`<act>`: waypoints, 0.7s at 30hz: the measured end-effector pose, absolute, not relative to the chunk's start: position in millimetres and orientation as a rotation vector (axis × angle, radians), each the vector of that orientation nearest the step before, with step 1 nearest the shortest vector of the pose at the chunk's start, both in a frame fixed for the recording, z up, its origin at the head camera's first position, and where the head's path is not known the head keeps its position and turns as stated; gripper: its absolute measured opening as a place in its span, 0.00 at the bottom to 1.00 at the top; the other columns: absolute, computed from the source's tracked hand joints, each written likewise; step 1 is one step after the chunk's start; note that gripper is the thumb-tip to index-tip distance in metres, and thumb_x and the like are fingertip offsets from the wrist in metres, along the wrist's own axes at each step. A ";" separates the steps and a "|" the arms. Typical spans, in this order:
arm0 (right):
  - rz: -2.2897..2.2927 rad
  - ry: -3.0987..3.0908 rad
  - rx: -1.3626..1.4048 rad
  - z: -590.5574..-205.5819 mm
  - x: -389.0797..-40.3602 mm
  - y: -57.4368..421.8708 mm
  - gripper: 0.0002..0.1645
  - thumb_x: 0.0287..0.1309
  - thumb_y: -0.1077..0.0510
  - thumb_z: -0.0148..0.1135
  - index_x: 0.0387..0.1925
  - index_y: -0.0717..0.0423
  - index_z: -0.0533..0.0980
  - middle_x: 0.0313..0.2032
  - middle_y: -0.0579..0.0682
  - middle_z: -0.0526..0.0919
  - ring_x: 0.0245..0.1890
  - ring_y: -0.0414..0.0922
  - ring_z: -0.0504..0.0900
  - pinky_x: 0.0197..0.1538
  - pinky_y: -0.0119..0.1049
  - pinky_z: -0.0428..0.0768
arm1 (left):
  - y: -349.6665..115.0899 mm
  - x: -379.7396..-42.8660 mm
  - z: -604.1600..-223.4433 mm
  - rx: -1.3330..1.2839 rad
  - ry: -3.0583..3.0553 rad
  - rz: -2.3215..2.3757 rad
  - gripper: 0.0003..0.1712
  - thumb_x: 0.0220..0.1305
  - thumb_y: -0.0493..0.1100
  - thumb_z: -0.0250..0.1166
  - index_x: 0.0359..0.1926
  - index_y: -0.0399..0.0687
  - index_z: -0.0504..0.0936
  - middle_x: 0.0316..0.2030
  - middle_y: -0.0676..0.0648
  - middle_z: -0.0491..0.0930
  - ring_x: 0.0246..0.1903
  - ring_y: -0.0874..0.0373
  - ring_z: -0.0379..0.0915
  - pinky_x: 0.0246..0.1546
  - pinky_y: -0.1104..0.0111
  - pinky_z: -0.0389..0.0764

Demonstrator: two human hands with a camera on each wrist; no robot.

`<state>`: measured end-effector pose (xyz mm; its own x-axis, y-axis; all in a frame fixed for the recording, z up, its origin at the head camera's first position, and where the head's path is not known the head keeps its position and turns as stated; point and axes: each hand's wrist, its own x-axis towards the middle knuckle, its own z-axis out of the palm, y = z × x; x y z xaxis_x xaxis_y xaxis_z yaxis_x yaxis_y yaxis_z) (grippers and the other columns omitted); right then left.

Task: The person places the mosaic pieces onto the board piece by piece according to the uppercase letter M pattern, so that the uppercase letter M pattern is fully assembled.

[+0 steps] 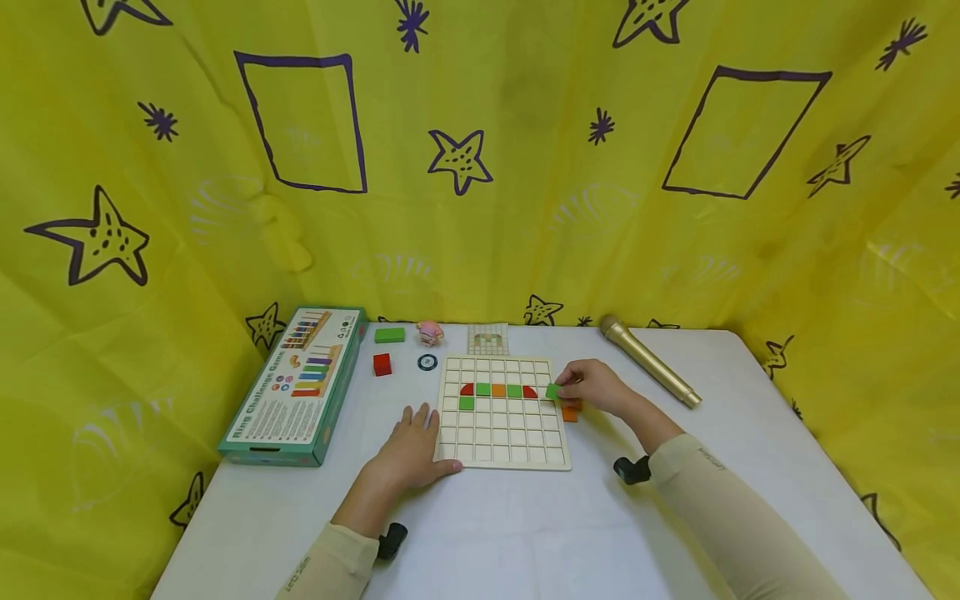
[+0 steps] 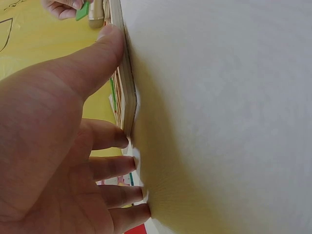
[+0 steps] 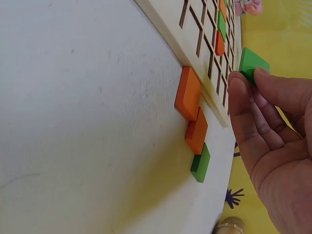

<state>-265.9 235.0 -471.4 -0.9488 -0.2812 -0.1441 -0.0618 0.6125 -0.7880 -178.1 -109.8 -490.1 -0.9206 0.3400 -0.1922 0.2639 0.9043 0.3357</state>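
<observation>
A wooden grid board [image 1: 517, 435] lies flat on the white table. One of its rows holds a red rounded tile [image 1: 467, 389], a green, an orange [image 1: 498, 390] and another green tile, then a second red rounded tile [image 1: 529, 392]. Below the row's left end sits a green tile [image 1: 467, 403]. My right hand [image 1: 597, 388] pinches a green square tile [image 3: 252, 62] between thumb and fingers, above the board's right edge. My left hand [image 1: 408, 452] rests with spread fingers at the board's lower left corner, its thumb touching the edge.
Two orange tiles [image 3: 188, 95] and a green tile [image 3: 201, 165] lie along the board's right side. Behind the board are a pattern card [image 1: 488, 340], a pink figurine [image 1: 431, 333], a round disc [image 1: 427, 362], a red cube [image 1: 382, 364] and a green block [image 1: 389, 335]. A game box [image 1: 300, 379] lies left, a gold microphone [image 1: 651, 361] right.
</observation>
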 end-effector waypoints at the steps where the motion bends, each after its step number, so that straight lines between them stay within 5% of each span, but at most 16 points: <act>1: -1.258 2.578 -0.282 -471.6 -266.1 233.5 0.04 0.61 0.64 0.69 0.37 0.63 0.82 0.33 0.52 0.84 0.32 0.45 0.84 0.38 0.38 0.83 | -109.9 -178.2 -490.2 0.455 2.821 0.445 0.58 0.58 0.65 0.70 0.73 0.28 0.61 0.73 0.29 0.56 0.73 0.28 0.46 0.70 0.44 0.58; 21: -1.258 2.519 -0.341 -472.3 -272.5 195.7 0.03 0.61 0.66 0.69 0.36 0.63 0.82 0.32 0.51 0.84 0.32 0.45 0.83 0.39 0.38 0.84 | -109.7 -178.5 -489.3 0.418 2.811 0.412 0.58 0.58 0.67 0.69 0.74 0.30 0.59 0.75 0.31 0.54 0.74 0.30 0.45 0.71 0.45 0.56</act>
